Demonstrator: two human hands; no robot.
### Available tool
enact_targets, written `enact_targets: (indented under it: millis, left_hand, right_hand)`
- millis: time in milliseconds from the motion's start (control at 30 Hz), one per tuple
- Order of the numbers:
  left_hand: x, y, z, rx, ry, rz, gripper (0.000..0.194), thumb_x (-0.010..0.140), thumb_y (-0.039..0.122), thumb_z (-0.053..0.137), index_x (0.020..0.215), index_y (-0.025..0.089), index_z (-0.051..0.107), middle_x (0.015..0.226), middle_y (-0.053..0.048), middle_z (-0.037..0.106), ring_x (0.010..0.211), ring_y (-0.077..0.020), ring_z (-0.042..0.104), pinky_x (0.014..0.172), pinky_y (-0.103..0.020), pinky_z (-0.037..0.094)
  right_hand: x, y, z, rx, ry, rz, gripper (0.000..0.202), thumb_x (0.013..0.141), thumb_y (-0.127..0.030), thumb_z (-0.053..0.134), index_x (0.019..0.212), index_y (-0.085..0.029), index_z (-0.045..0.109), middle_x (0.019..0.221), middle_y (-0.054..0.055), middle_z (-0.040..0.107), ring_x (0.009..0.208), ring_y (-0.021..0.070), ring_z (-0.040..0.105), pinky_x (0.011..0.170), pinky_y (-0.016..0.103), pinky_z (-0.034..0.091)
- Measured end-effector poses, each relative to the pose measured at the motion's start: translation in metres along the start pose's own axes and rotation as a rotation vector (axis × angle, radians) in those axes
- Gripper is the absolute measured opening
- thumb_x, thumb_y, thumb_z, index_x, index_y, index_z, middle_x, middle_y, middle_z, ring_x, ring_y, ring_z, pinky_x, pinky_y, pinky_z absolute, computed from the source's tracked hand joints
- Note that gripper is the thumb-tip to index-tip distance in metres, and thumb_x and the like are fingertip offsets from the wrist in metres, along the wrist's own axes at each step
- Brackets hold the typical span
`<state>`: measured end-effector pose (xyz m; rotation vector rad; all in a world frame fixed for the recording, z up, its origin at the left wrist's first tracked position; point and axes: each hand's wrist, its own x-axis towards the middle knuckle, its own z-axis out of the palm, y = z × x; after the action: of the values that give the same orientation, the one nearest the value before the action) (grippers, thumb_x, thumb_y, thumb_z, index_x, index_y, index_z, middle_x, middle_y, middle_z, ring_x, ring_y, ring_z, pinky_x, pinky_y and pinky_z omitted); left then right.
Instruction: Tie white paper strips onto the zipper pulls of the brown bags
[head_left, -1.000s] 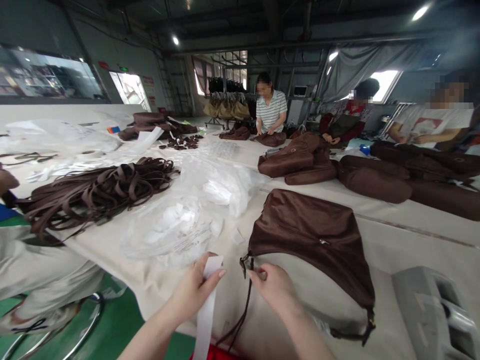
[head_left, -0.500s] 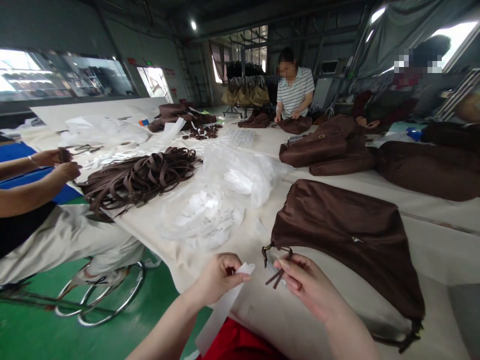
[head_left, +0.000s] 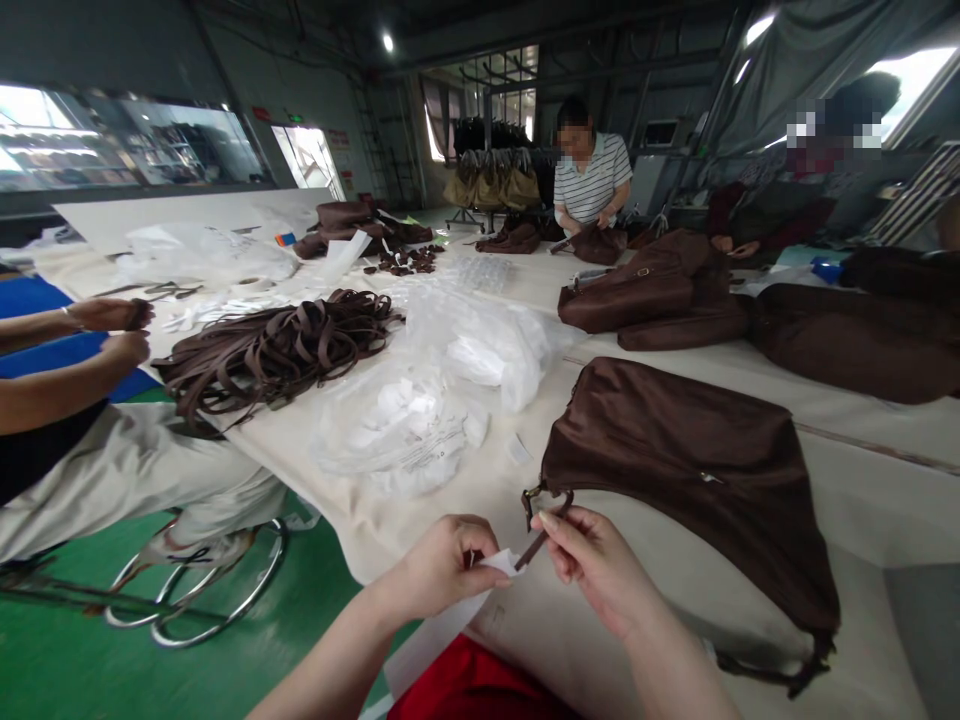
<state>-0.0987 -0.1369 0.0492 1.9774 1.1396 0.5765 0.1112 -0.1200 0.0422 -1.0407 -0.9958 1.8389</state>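
A brown bag (head_left: pixel 667 440) lies on the table in front of me, with a metal ring and thin brown straps at its near left corner. My right hand (head_left: pixel 589 560) pinches one thin brown strap (head_left: pixel 534 550) close to that corner. My left hand (head_left: pixel 450 572) is closed on a strip of white paper (head_left: pixel 439 632), which hangs down toward my lap. The strap's free end meets the paper's upper end at my left fingertips; whether it lies on or inside the paper I cannot tell.
Clear plastic bags with white scraps (head_left: pixel 405 425) and a heap of brown straps (head_left: pixel 277 350) lie to the left. More brown bags (head_left: pixel 660 290) sit farther back. A co-worker's hands (head_left: pixel 120 330) are at the left edge; another person (head_left: pixel 592 175) stands across the table.
My right hand has moved left with the strap, and its end now meets the white paper. The paper has shifted slightly right and down in my left hand.
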Motion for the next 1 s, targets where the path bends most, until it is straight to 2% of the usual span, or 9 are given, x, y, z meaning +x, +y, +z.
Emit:
enact_targets:
  millis: [233,467,567,667,767,900,1000]
  left_hand:
    - [0.001,0.002,0.003,0.031,-0.014,0.038,0.032,0.081,0.044,0.061,0.065,0.016,0.061,0.066,-0.001,0.059,0.061,-0.0105,0.05,0.057,-0.02,0.035]
    - [0.003,0.008,0.004,-0.03,0.023,0.045,0.036,0.084,0.045,0.057,0.065,0.015,0.059,0.063,0.0,0.054,0.059,-0.0098,0.046,0.056,-0.021,0.033]
    - [0.005,0.009,0.005,-0.035,0.056,0.03,0.038,0.083,0.046,0.057,0.061,0.015,0.056,0.061,0.001,0.049,0.058,-0.0096,0.043,0.055,-0.021,0.032]
    - [0.008,0.008,0.006,-0.04,0.068,0.013,0.04,0.084,0.047,0.056,0.061,0.014,0.055,0.061,0.001,0.047,0.058,-0.0094,0.041,0.055,-0.021,0.031]
    - [0.009,0.008,0.005,-0.063,0.059,0.002,0.042,0.086,0.048,0.052,0.06,0.015,0.054,0.059,0.002,0.045,0.056,-0.0088,0.04,0.053,-0.021,0.03]
    - [0.009,0.01,0.003,-0.074,0.027,0.028,0.048,0.091,0.047,0.043,0.055,0.015,0.047,0.058,0.003,0.039,0.056,-0.0086,0.038,0.054,-0.021,0.03]
    - [0.011,0.013,0.002,-0.068,0.018,0.044,0.051,0.093,0.048,0.035,0.055,0.016,0.046,0.061,0.001,0.041,0.058,-0.0094,0.04,0.056,-0.022,0.033]
  right_hand:
    - [0.001,0.003,0.0,-0.082,0.028,-0.039,0.042,0.067,-0.053,0.072,0.078,-0.013,0.069,0.05,-0.005,0.044,0.044,0.0064,0.036,0.042,0.021,0.028]
    - [0.004,0.011,0.003,-0.209,0.059,-0.09,0.038,0.07,-0.052,0.07,0.076,-0.014,0.07,0.056,-0.002,0.053,0.045,0.008,0.04,0.043,0.022,0.031]
    - [0.007,0.015,0.004,-0.276,0.044,-0.073,0.039,0.069,-0.054,0.068,0.07,-0.015,0.07,0.051,-0.003,0.05,0.044,0.0079,0.037,0.041,0.022,0.028]
    - [0.009,0.019,0.003,-0.312,-0.001,-0.031,0.042,0.068,-0.055,0.069,0.076,-0.014,0.072,0.045,-0.005,0.044,0.042,0.0078,0.034,0.041,0.022,0.024]
    - [0.009,0.018,0.002,-0.201,-0.021,-0.008,0.044,0.068,-0.055,0.07,0.084,-0.014,0.071,0.048,-0.005,0.046,0.043,0.0069,0.036,0.041,0.021,0.026]
    - [0.009,0.014,0.001,0.085,0.04,0.058,0.049,0.07,-0.059,0.067,0.092,-0.015,0.068,0.057,-0.004,0.053,0.043,0.0052,0.041,0.041,0.019,0.028]
    - [0.012,0.016,0.004,0.066,0.064,0.06,0.047,0.068,-0.057,0.069,0.085,-0.014,0.067,0.056,-0.004,0.051,0.043,0.0044,0.041,0.04,0.017,0.029]
